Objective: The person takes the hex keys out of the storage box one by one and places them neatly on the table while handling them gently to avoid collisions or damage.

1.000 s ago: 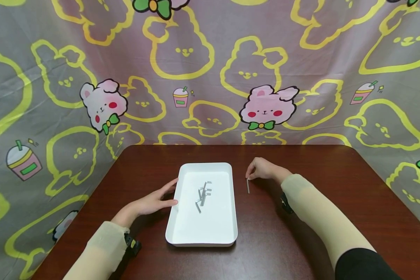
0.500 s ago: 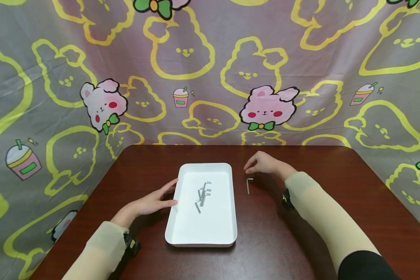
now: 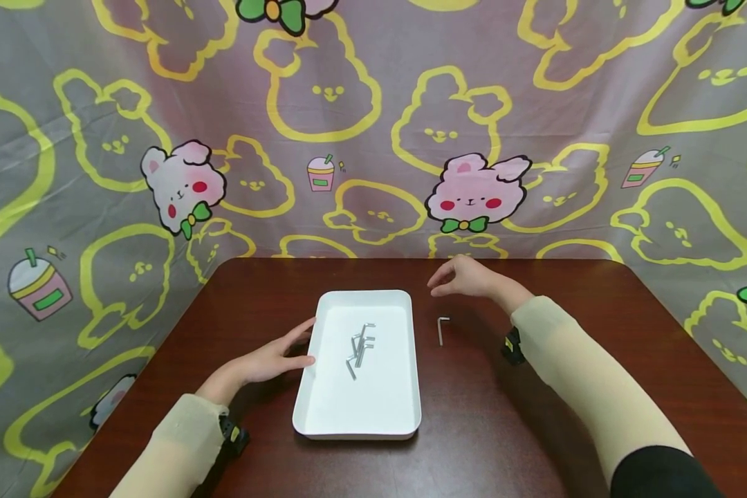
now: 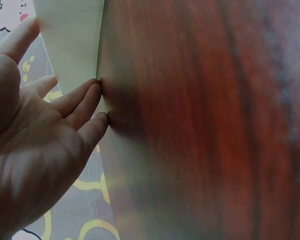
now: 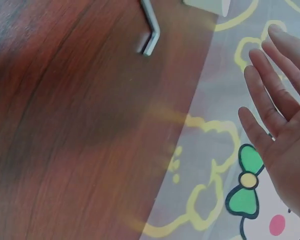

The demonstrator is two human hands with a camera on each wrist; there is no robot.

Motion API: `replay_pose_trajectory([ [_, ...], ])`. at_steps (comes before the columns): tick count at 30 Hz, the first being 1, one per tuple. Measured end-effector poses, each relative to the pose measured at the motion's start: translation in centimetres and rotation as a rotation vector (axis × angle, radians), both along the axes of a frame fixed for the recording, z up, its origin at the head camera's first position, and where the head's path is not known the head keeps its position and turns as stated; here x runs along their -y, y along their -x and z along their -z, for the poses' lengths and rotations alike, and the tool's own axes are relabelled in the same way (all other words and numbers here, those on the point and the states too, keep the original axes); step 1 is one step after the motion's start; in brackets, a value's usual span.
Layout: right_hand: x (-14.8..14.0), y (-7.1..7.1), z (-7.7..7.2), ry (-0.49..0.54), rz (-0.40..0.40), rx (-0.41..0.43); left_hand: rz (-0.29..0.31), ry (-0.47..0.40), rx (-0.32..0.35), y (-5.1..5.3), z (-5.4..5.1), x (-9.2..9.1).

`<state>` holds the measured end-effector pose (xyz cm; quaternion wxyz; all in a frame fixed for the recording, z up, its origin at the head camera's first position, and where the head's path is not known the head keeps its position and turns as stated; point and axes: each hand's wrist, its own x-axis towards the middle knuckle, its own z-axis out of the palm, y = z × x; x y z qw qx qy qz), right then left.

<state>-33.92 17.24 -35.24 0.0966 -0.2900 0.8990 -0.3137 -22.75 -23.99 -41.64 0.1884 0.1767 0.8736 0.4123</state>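
A white rectangular tray (image 3: pixel 357 408) holds several silver hex keys (image 3: pixel 360 349) in a loose pile. My left hand (image 3: pixel 268 360) touches the tray's left side with thumb and fingertips, fingers spread; in the left wrist view that hand (image 4: pixel 50 125) has its fingertips at the tray wall (image 4: pixel 72 40) and the table. One more hex key (image 3: pixel 440 330) lies on the table to the right of the tray. Above and beyond it is my right hand (image 3: pixel 467 278), off the table, holding nothing. In the right wrist view its fingers (image 5: pixel 270 97) are loosely extended, apart from the hex key (image 5: pixel 152 30).
The dark reddish-brown table (image 3: pixel 510 443) runs back to a cloth backdrop (image 3: pixel 373 138) with cartoon bears and rabbits, which also hangs at both sides. A corner of the tray (image 5: pixel 210 4) shows at the top of the right wrist view.
My right hand has let go of the single hex key, leaving it on the table, and has risen up and back from it. The left hand and tray have hardly moved.
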Motion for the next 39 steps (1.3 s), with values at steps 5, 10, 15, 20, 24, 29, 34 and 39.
replay_pose_trajectory([
  [5,0.8,-0.4,-0.5,0.031,-0.018,0.023,-0.005,-0.005,0.007,-0.2,-0.1,0.0],
  [10,1.6,-0.7,-0.8,0.058,-0.023,0.023,0.0,-0.01,0.001,-0.2,-0.1,0.0],
  [15,2.4,-1.2,-1.3,0.07,-0.046,0.009,0.001,-0.012,0.005,-0.1,-0.2,0.0],
  [20,3.3,-1.6,-1.9,0.076,-0.087,-0.032,0.002,-0.02,0.009,0.0,-0.2,0.0],
  [24,3.9,-1.6,-2.0,0.064,-0.123,-0.058,0.0,-0.015,0.011,0.0,-0.2,0.0],
  [29,4.7,-1.8,-2.2,0.04,-0.145,-0.078,0.0,-0.011,0.01,0.0,-0.2,0.0],
  [34,5.5,-1.9,-2.4,0.017,-0.157,-0.085,0.002,-0.013,0.012,0.0,-0.1,0.0],
  [39,6.3,-1.9,-2.4,0.003,-0.159,-0.063,0.0,-0.009,0.012,0.0,-0.1,0.0],
])
